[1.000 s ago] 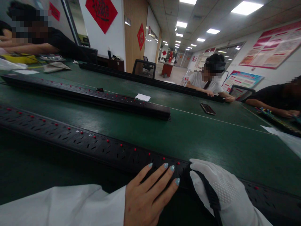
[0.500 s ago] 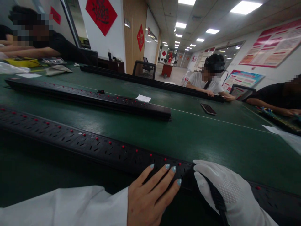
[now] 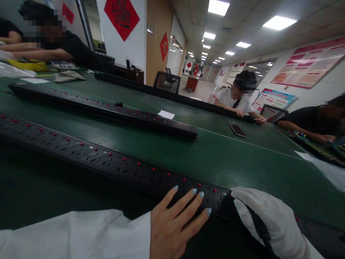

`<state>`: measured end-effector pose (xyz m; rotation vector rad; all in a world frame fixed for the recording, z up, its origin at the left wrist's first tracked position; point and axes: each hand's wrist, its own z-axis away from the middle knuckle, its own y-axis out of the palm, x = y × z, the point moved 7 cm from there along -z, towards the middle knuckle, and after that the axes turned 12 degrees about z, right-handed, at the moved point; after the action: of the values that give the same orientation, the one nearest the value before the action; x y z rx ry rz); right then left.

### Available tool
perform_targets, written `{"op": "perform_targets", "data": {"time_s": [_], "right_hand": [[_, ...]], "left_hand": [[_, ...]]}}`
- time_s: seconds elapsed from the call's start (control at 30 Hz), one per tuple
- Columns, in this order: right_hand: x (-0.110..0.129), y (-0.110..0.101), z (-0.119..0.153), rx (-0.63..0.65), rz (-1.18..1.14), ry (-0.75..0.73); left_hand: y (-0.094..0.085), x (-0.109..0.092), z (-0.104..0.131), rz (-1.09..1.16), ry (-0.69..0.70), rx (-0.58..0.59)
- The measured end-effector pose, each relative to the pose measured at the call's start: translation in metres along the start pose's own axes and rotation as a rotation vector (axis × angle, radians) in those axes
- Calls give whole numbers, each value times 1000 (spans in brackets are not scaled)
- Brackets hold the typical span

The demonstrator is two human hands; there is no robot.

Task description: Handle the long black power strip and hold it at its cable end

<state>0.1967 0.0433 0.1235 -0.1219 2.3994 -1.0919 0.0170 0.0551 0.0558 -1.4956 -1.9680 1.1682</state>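
Observation:
A long black power strip [image 3: 113, 162] with a row of red dots and slotted sockets runs across the table in front of me. My left hand [image 3: 175, 223], bare with light blue nails, lies on the strip with its fingers spread. To its right, my right hand [image 3: 269, 216] wears a white glove. Its fingers wrap round a black plug [image 3: 256, 219] with a cable trailing down towards me. The plug is held against the strip's sockets. The glove hides its front, so I cannot tell how far it sits in.
Beyond lies a second black power strip [image 3: 107, 111], with a long black rail [image 3: 161, 94] behind it. A phone [image 3: 237, 130] and a paper slip [image 3: 166, 114] rest on the green table [image 3: 215, 158]. Several people sit around it; one person [image 3: 229, 97] touches the rail.
My right hand has shifted about one socket to the right along the strip with the plug. My left hand has slid slightly right too. The camera view has shifted a little.

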Motion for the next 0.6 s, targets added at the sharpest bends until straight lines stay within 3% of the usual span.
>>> {"op": "perform_targets", "data": {"time_s": [0.17, 0.3, 0.47, 0.6], "right_hand": [[-1, 4, 2, 29, -3, 50], [0, 3, 5, 34, 17, 85], [-6, -26, -3, -104, 31, 131], [-26, -55, -19, -93, 95, 240]], "left_hand": [[1, 0, -1, 17, -32, 95], [0, -1, -2, 13, -58, 100], [-2, -1, -2, 12, -74, 77], [-1, -1, -2, 34, -69, 105]]}}
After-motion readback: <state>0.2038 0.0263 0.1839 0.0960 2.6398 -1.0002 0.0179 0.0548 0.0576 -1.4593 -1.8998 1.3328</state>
